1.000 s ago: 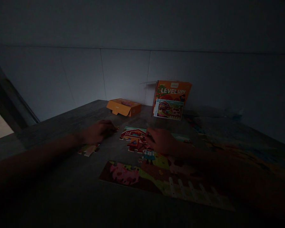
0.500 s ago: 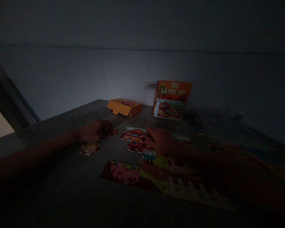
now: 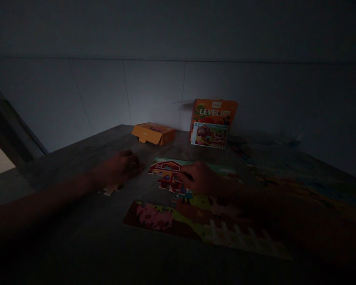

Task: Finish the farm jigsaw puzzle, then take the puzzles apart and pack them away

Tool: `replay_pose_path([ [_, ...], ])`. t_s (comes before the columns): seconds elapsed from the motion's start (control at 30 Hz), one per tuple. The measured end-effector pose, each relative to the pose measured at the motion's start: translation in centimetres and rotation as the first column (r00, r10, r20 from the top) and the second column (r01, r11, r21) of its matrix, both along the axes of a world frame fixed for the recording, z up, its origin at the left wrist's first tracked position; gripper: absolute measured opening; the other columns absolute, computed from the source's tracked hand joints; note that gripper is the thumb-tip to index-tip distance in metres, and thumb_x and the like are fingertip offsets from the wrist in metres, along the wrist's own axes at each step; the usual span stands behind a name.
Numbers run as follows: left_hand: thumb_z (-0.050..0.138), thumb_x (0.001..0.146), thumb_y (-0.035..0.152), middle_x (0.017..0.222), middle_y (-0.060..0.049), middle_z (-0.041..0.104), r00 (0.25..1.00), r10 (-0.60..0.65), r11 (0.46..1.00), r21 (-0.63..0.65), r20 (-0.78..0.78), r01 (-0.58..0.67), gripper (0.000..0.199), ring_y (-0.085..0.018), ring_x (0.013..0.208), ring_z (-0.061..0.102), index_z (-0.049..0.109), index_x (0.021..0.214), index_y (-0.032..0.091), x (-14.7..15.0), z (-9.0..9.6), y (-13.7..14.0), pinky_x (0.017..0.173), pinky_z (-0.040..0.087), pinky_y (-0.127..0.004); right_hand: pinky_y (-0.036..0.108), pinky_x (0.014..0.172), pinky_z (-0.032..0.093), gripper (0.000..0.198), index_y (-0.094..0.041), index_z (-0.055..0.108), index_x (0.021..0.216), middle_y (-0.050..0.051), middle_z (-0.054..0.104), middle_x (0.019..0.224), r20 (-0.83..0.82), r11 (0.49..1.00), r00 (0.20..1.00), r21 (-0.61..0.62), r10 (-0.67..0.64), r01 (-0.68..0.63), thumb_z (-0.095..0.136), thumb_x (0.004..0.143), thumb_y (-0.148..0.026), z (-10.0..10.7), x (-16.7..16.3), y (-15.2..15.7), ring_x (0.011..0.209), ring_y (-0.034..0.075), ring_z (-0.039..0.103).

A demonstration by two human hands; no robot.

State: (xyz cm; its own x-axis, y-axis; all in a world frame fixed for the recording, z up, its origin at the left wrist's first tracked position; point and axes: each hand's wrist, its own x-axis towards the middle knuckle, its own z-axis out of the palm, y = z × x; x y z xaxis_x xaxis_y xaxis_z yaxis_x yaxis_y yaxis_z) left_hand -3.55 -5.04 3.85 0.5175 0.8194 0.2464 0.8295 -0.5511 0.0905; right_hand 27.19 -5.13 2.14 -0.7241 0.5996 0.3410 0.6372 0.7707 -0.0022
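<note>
A partly joined jigsaw puzzle point(image 3: 158, 217) with a farm picture lies on the grey table: red barn, pink pig, white fence. Over its barn part is my right hand point(image 3: 200, 178), fingers pinched together at the red pieces. Whatever is between those fingertips is hidden. My left hand point(image 3: 123, 168) is left of the barn, fingers curled down near the tabletop; its grip is dark and hard to read. Beneath its wrist, a loose puzzle piece point(image 3: 110, 190) partly shows. A gap separates the barn section from the pig section on the left side.
An orange box point(image 3: 154, 133) with its flap open lies at the back of the table point(image 3: 86, 144). Beside it stands an orange "LEVEL UP!" box point(image 3: 215, 109), with a farm picture card point(image 3: 210, 135) leaning on it. More colourful pieces point(image 3: 302, 188) lie dimly at right.
My left hand has shifted slightly right and down, covering the small loose piece that showed by its fingertips. My right hand has moved slightly down and left over the barn pieces.
</note>
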Motion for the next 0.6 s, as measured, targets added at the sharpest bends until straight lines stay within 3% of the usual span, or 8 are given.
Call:
replay_pose_path([
  [0.1, 0.049, 0.094, 0.035, 0.121, -0.014, 0.057, 0.972, -0.235, 0.97, 0.069, 0.033, 0.232, 0.031, -0.028, 0.113, 0.053, 0.063, 0.114, 0.016, 1.6, 0.7, -1.9, 0.097, 0.045, -0.045, 0.026, 0.057, 0.028, 0.034, -0.014, 0.064, 0.076, 0.003, 0.062, 0.064, -0.062, 0.993, 0.993, -0.053, 0.099, -0.102, 0.04, 0.095, -0.029, 0.1, 0.1, -0.2, 0.054, 0.01, 0.046],
  [0.17, 0.058, 0.089, 0.035, 0.138, -0.014, 0.048, 0.89, -0.455, 0.891, 0.036, 0.042, 0.453, 0.043, -0.03, 0.127, 0.045, 0.055, 0.129, 0.019, 2.8, 1.4, -3.6, 0.106, 0.04, -0.047, 0.025, 0.057, 0.029, 0.033, -0.014, 0.064, 0.075, 0.003, 0.061, 0.064, -0.09, 0.984, 0.985, -0.088, 0.149, -0.156, 0.041, 0.094, -0.027, 0.3, 0.2, -0.3, 0.053, 0.01, 0.046],
  [0.23, 0.066, 0.084, 0.037, 0.151, -0.011, 0.035, 0.803, -0.597, 0.801, -0.052, -0.002, 0.596, 0.055, -0.034, 0.137, 0.032, 0.052, 0.135, 0.024, 3.9, 2.1, -5.2, 0.112, 0.032, -0.053, 0.024, 0.058, 0.034, 0.028, -0.013, 0.066, 0.082, 0.004, 0.065, 0.069, -0.124, 0.962, 0.967, -0.137, 0.221, -0.238, 0.042, 0.092, -0.024, 0.6, 0.4, -0.5, 0.057, 0.011, 0.05],
  [0.3, 0.064, 0.086, 0.033, 0.156, -0.007, 0.026, 0.775, -0.632, 0.768, -0.155, -0.025, 0.621, 0.051, -0.033, 0.142, 0.026, 0.053, 0.135, 0.028, 4.6, 2.5, -6.2, 0.113, 0.031, -0.051, 0.024, 0.066, 0.04, 0.027, -0.014, 0.068, 0.095, 0.006, 0.07, 0.084, -0.16, 0.919, 0.937, -0.199, 0.312, -0.34, 0.042, 0.089, -0.019, 0.9, 0.5, -0.6, 0.069, 0.013, 0.059],
  [0.37, 0.062, 0.087, 0.028, 0.157, -0.005, 0.024, 0.782, -0.623, 0.77, -0.195, -0.026, 0.607, 0.044, -0.031, 0.143, 0.025, 0.057, 0.131, 0.03, 4.8, 2.5, -6.4, 0.115, 0.03, -0.049, 0.025, 0.073, 0.044, 0.032, -0.016, 0.067, 0.105, 0.007, 0.071, 0.096, -0.184, 0.874, 0.905, -0.246, 0.383, -0.419, 0.041, 0.088, -0.015, 1.1, 0.6, -0.6, 0.081, 0.014, 0.063],
  [0.47, 0.063, 0.086, 0.022, 0.156, -0.005, 0.028, 0.766, -0.643, 0.758, -0.134, 0.01, 0.638, 0.04, -0.031, 0.141, 0.029, 0.063, 0.125, 0.029, 4.6, 2.2, -5.7, 0.117, 0.027, -0.049, 0.024, 0.069, 0.045, 0.03, -0.014, 0.069, 0.102, 0.008, 0.071, 0.089, -0.225, 0.841, 0.865, -0.22, 0.449, -0.494, 0.045, 0.085, -0.014, 1.1, 0.7, -0.5, 0.074, 0.014, 0.062],
  [0.6, 0.062, 0.087, 0.02, 0.155, -0.006, 0.029, 0.732, -0.681, 0.729, -0.08, 0.018, 0.68, 0.039, -0.029, 0.14, 0.031, 0.063, 0.125, 0.027, 4.3, 1.8, -5.0, 0.116, 0.03, -0.045, 0.023, 0.063, 0.042, 0.026, -0.011, 0.069, 0.101, 0.007, 0.068, 0.078, -0.234, 0.836, 0.853, -0.199, 0.466, -0.511, 0.051, 0.082, -0.014, 1.0, 0.7, -0.4, 0.066, 0.012, 0.059],
])
